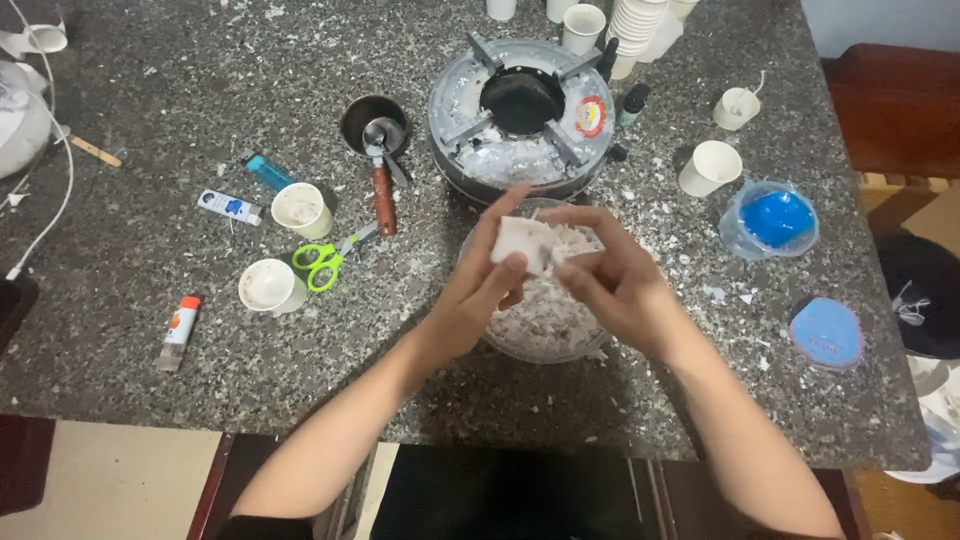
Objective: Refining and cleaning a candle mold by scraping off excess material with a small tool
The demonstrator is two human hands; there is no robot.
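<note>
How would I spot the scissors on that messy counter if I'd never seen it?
Start at the round gas stove at the back of the speckled stone counter. Move left and nearer, past the small pot with the brown handle. The scissors lie between two white paper cups, the only thing with bright green handle loops.

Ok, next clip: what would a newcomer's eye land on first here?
Both hands meet at the centre, the left hand and right hand gripping a white waxy chunk over a clear bowl of white crumbled pieces. Just behind sits a round stove crusted with white residue. A bright blue-filled container stands out to the right on the speckled stone table, with green-handled scissors on the left.
</note>
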